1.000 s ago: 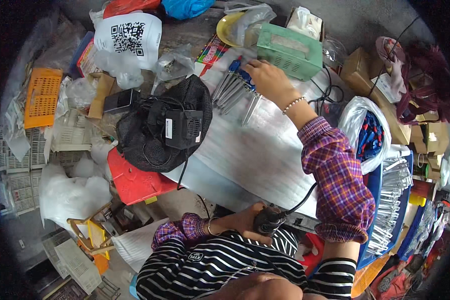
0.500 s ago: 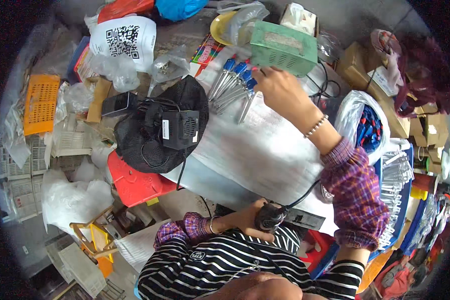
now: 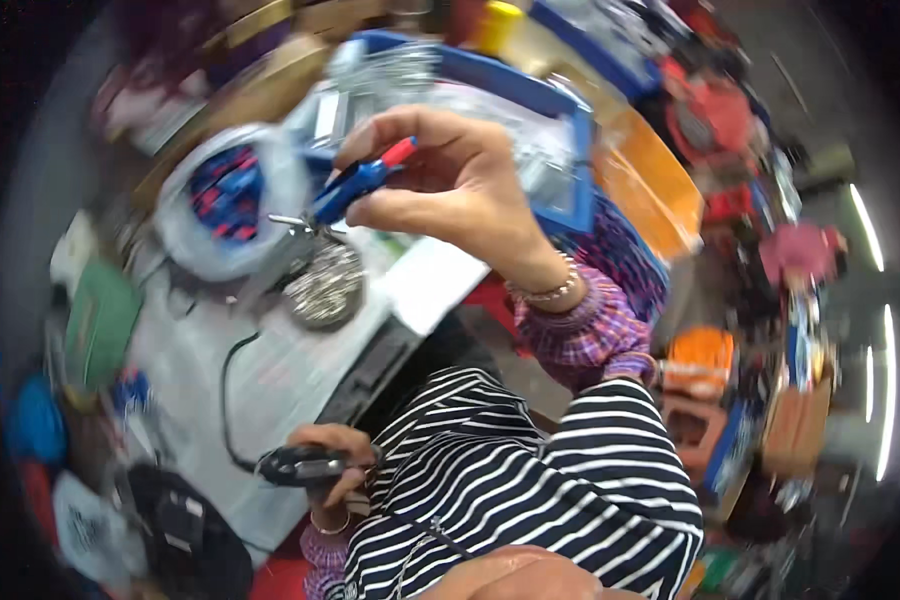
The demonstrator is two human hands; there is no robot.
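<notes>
My right hand [image 3: 460,190] is raised over the work table, with thumb and fingers pinching a small blue part with a red tip [image 3: 358,188]. A thin metal pin shows by its lower end; blur hides whether the two are joined. My left hand [image 3: 338,450] is wrapped round a black corded hand tool [image 3: 305,466] near the table's front edge. Below the blue part lies a round heap of small shiny metal pieces [image 3: 325,285]. Beside it, an open white plastic bag [image 3: 288,180] holds blue and red parts.
A blue tray [image 3: 460,65] with silvery metal parts stands beyond my right hand, and an orange crate [image 3: 655,180] is to its right. At the left are a green box [image 3: 105,325] and a black mesh bag [image 3: 195,530]. The tool's black cord [image 3: 226,400] loops across the table.
The view has swung to the right. My right hand has left the row of blue-handled metal tools and now holds up the blue part. My left hand keeps the black tool.
</notes>
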